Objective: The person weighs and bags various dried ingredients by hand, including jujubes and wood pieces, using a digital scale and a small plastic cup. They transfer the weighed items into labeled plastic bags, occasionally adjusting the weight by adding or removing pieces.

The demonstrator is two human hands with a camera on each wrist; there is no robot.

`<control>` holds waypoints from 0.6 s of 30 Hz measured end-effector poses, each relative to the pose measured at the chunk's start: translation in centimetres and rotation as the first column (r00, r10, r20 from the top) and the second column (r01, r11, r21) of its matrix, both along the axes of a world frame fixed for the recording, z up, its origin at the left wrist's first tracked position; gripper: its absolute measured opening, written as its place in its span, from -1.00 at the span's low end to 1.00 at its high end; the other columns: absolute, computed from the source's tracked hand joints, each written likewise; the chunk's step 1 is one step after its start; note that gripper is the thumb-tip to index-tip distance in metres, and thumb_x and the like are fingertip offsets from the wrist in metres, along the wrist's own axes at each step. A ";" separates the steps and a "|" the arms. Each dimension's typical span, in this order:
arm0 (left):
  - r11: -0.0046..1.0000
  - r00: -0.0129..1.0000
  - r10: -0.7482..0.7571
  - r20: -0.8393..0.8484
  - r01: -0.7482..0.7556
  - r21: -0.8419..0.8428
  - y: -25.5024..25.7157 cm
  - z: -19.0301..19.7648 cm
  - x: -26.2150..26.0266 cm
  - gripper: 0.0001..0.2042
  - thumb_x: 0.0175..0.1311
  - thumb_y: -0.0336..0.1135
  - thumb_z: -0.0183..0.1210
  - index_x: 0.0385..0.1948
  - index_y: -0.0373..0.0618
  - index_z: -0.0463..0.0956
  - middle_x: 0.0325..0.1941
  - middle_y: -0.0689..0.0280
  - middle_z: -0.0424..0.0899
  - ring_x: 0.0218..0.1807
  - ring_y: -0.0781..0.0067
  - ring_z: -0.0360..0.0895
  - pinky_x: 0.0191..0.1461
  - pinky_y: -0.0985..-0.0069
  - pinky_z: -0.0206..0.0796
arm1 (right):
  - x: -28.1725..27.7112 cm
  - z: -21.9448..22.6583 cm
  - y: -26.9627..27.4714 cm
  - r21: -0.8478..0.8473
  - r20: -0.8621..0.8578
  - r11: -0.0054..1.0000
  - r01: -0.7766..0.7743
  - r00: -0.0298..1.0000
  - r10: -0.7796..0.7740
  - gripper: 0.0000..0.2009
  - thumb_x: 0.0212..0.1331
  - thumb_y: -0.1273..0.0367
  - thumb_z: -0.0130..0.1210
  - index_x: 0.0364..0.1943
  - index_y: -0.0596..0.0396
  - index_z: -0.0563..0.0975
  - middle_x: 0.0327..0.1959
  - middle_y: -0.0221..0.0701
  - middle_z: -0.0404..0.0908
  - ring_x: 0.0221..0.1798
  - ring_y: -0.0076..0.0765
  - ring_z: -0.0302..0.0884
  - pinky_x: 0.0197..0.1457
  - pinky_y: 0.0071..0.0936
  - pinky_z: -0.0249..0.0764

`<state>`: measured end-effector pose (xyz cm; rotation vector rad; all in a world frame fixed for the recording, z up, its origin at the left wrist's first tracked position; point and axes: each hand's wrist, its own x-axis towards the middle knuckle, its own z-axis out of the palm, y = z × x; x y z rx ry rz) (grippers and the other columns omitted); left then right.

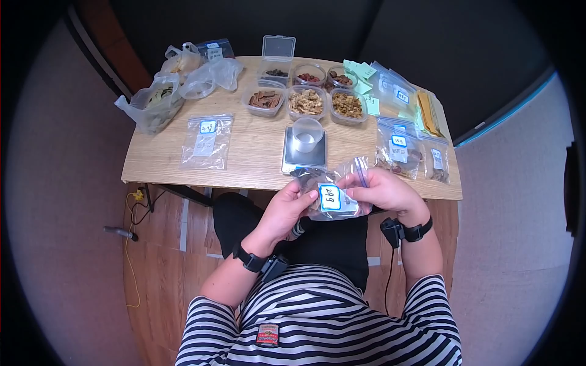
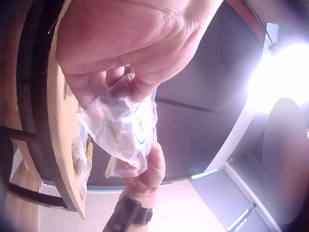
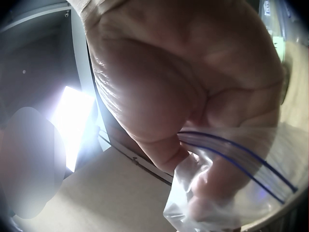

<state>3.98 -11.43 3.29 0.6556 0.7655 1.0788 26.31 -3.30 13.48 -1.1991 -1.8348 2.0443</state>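
The labelled zip bag (image 1: 332,198) hung by the near edge of the table (image 1: 256,152), left hand (image 1: 289,208) gripping it, right hand (image 1: 390,190) pinching beside the zip strip (image 3: 236,147) — probably light, limp, slippery; that stiffer strip suited holding.

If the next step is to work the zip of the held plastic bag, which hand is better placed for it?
Probably the right hand: it grips the zip-seal bag right beside the blue zip lines, while the left hand holds the bag nearer its opposite end.
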 end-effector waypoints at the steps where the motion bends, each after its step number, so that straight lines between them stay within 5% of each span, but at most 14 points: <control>1: 1.000 1.000 0.009 0.005 -0.009 -0.001 0.0 0.1 0.1 -0.67 0.55 -0.29 0.06 0.26 -0.12 0.41 0.16 0.29 0.63 0.16 0.47 0.60 0.23 0.38 0.50 | 0.0 -0.2 0.0 0.000 -0.001 1.000 0.000 1.000 0.000 -0.75 0.41 0.37 0.08 0.07 0.14 0.62 -0.40 -0.54 0.65 -0.48 -0.72 0.54 -0.45 -0.73 0.44; 6: 0.996 0.996 0.000 0.093 0.008 -0.087 0.0 1.1 -0.1 -0.63 0.59 -0.30 -0.07 0.34 -0.17 0.30 0.28 0.19 0.53 0.26 0.38 0.54 0.31 0.29 0.47 | -0.2 -0.2 0.5 0.037 0.070 0.998 0.047 0.996 -0.049 -0.73 0.43 0.34 0.07 0.08 0.14 0.62 -0.46 -0.59 0.57 -0.56 -0.70 0.43 -0.46 -0.71 0.36; 8: 0.992 0.907 -0.058 0.418 0.100 -0.079 0.1 0.5 -0.9 -0.57 0.53 -0.44 -0.18 0.41 -0.20 0.17 0.37 0.10 0.41 0.33 0.28 0.49 0.39 0.20 0.42 | -0.1 -0.6 0.6 0.066 0.013 0.997 0.049 0.999 -0.050 -0.73 0.45 0.32 0.04 0.07 0.14 0.62 -0.48 -0.60 0.55 -0.54 -0.69 0.42 -0.44 -0.69 0.36; 10: 0.992 0.909 -0.079 0.409 0.114 -0.060 0.1 0.2 -1.2 -0.52 0.47 -0.50 -0.20 0.42 -0.21 0.13 0.38 0.08 0.39 0.34 0.24 0.48 0.41 0.18 0.41 | 0.1 -1.1 0.7 0.094 -0.045 0.994 0.052 0.998 -0.048 -0.72 0.47 0.30 0.01 0.06 0.13 0.63 -0.49 -0.61 0.52 -0.53 -0.68 0.41 -0.42 -0.67 0.36; 13: 0.993 0.936 -0.099 0.338 0.117 -0.035 0.0 0.0 -1.3 -0.47 0.39 -0.57 -0.21 0.44 -0.23 0.10 0.38 0.06 0.38 0.35 0.18 0.48 0.42 0.16 0.40 | 0.4 -1.3 0.9 -0.006 -0.133 0.993 0.116 0.984 -0.116 -0.62 0.53 0.26 -0.15 0.10 0.25 0.58 -0.33 -0.40 0.66 -0.34 -0.53 0.59 -0.30 -0.58 0.50; 15: 0.994 0.957 -0.095 0.275 0.107 -0.028 -0.1 0.1 -1.3 -0.46 0.37 -0.58 -0.20 0.43 -0.24 0.11 0.37 0.05 0.39 0.35 0.16 0.48 0.41 0.16 0.41 | 0.3 -1.0 0.8 -0.276 -0.257 0.936 0.217 0.922 -0.289 -0.53 0.55 0.27 -0.33 0.15 0.41 0.50 -0.05 -0.12 0.70 -0.13 -0.29 0.69 -0.14 -0.45 0.62; 18: 0.997 0.958 -0.065 0.279 0.075 -0.022 -0.2 0.8 -1.1 -0.48 0.35 -0.64 -0.20 0.39 -0.26 0.18 0.34 0.09 0.42 0.33 0.21 0.49 0.40 0.24 0.43 | 1.3 -2.4 1.6 -0.311 -0.313 0.934 0.177 0.909 -0.276 -0.43 0.53 0.22 -0.46 0.17 0.52 0.44 0.17 0.06 0.60 0.00 -0.04 0.70 0.01 -0.26 0.65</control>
